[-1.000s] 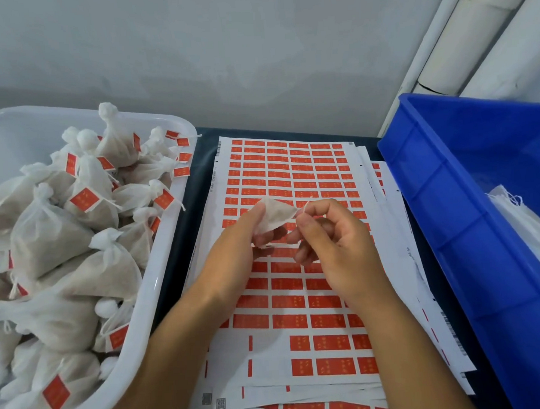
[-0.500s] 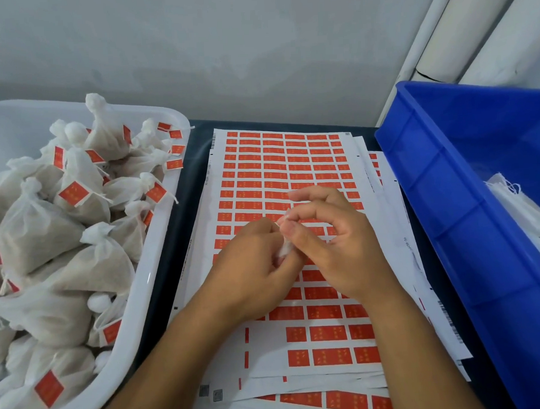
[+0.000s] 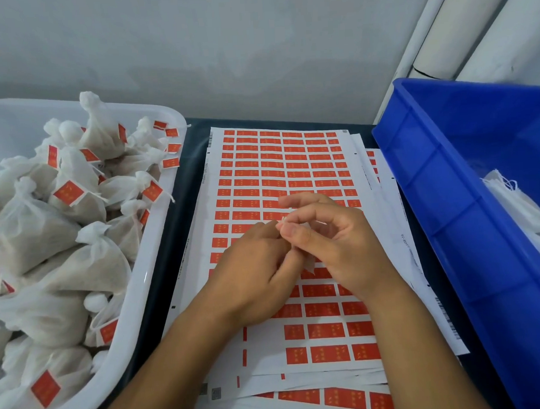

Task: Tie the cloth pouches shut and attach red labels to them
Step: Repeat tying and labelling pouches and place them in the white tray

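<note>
Over the sheet of red labels, my left hand and my right hand meet fingertip to fingertip. Between them is a small white cloth pouch, and both hands pinch it. Only a corner below my right fingers and a frayed tip near the thumbs show; the fingers cover the rest. My right index finger and thumb close on that tip, with the other right fingers curled above.
A white tub on the left is heaped with tied pouches carrying red labels. A blue bin on the right holds loose white cloth. More label sheets are stacked underneath, near the front edge.
The pouch was held up flat between both hands a second ago. My hands have since closed together around it and sunk lower over the sheet, hiding most of it.
</note>
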A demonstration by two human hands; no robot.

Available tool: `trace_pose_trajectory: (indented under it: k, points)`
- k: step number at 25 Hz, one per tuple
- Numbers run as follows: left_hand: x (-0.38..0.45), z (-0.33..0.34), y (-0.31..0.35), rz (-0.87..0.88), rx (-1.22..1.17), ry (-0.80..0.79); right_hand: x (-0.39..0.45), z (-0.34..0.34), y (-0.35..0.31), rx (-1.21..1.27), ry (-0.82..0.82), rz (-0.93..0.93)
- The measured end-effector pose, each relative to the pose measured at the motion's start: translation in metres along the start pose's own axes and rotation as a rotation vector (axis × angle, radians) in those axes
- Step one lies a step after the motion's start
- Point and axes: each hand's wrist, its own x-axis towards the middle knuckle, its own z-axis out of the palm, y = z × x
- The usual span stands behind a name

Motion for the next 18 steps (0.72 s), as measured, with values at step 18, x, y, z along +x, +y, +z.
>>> trace_pose_trajectory:
  k: [18]
  points:
    - [0.003, -0.015, 0.005, -0.441, -0.433, 0.183, -0.003, 0.001, -0.005, -0.277, -0.044, -0.131]
